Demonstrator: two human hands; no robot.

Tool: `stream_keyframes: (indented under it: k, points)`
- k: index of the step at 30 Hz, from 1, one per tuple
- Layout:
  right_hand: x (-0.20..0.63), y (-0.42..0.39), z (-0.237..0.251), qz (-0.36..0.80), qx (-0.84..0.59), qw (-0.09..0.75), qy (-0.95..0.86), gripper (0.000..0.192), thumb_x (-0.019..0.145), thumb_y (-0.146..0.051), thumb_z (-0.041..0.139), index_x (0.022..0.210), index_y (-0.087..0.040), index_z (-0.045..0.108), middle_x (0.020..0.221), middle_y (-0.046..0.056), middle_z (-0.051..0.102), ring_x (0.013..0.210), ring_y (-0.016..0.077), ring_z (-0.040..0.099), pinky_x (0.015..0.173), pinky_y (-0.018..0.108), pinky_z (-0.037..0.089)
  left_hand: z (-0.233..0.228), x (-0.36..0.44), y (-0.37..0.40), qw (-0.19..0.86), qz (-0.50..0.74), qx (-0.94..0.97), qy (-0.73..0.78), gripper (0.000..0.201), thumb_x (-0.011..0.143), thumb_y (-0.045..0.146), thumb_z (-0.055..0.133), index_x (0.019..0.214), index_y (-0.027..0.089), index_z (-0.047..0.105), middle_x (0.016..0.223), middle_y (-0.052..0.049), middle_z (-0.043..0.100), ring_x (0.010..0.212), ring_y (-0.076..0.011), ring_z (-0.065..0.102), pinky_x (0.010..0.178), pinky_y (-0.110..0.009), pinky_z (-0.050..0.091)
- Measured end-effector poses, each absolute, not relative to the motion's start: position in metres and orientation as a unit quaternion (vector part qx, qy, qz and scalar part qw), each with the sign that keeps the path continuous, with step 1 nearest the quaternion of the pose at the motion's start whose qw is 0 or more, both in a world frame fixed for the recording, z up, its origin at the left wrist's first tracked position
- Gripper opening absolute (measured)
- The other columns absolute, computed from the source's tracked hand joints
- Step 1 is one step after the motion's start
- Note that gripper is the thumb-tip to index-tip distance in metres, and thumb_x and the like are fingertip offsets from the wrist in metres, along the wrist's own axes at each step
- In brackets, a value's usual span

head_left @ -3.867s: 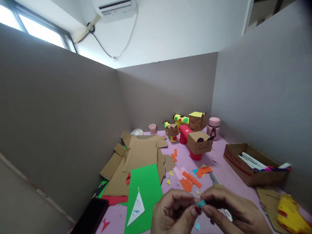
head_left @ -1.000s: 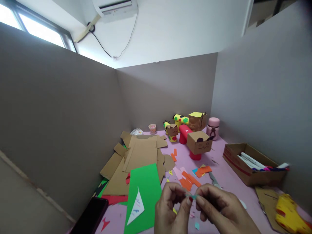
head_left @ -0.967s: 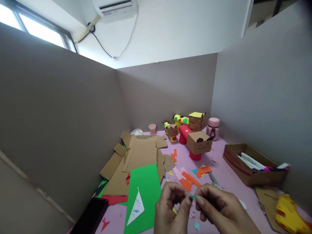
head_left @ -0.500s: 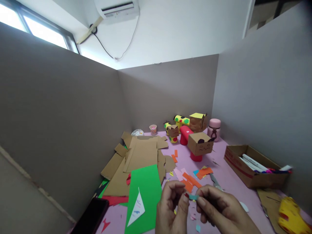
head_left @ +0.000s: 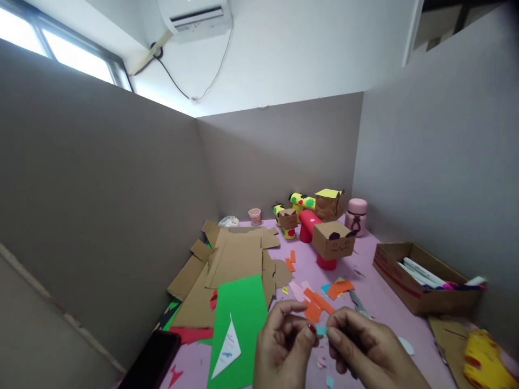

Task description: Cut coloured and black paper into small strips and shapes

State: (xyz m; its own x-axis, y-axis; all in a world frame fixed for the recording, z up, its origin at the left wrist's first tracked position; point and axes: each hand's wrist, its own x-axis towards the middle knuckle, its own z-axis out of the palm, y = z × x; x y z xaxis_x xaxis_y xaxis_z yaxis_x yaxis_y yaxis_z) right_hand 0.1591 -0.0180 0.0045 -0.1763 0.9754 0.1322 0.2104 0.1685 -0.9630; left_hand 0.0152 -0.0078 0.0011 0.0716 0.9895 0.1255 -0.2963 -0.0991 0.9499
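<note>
A small strip of teal paper [head_left: 321,330] is pinched at both ends between my two hands, low in the head view. My left hand [head_left: 287,346] has thumb and forefinger closed on its left end. The right end sits between the thumb and fingertips of my right hand [head_left: 363,346]. Just beyond the fingers lie orange paper strips [head_left: 318,299] and pink paper scraps [head_left: 298,290]. Left of my left hand is a green sheet [head_left: 243,302] with a white paper triangle [head_left: 227,348] on it.
Flattened cardboard [head_left: 239,254] covers the table's left side, a phone [head_left: 150,359] in front. Cardboard-headed animals, one with a red body [head_left: 310,224], stand at the back beside a pink bottle [head_left: 357,219]. At right are a box [head_left: 405,289] of markers and a yellow object [head_left: 486,359].
My left hand has shifted slightly left and down, and a little more of the teal paper's face shows. Both hands still pinch it; the other things stay put.
</note>
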Motion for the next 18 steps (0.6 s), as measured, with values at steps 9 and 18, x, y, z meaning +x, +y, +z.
stream_keyframes:
  k: [9,18]
  points:
    - [0.16,-0.018,0.003,0.352,-0.483,0.422,-0.681,0.029,0.09,-0.042,0.041,0.071,-0.022,0.051,0.06,-0.002,0.057,0.054,0.0151,0.059,0.051,0.023,0.043,0.013,0.006,-0.007,0.459,0.556,0.56,0.409,0.018,0.074,0.029,0.066,0.09,0.022,0.071,0.082,-0.005,0.071,0.077,-0.02,0.063,0.071,-0.028,0.045]
    - [0.164,-0.01,-0.004,0.287,-0.491,0.39,-0.724,0.023,0.09,-0.036,0.047,0.077,-0.022,0.059,0.067,0.0,0.063,0.063,0.0174,0.061,0.059,0.026,0.048,0.021,-0.01,-0.001,0.439,0.491,0.609,0.443,0.019,0.078,0.03,0.06,0.064,0.019,0.064,0.058,-0.002,0.063,0.056,-0.0154,0.055,0.054,-0.024,0.04]
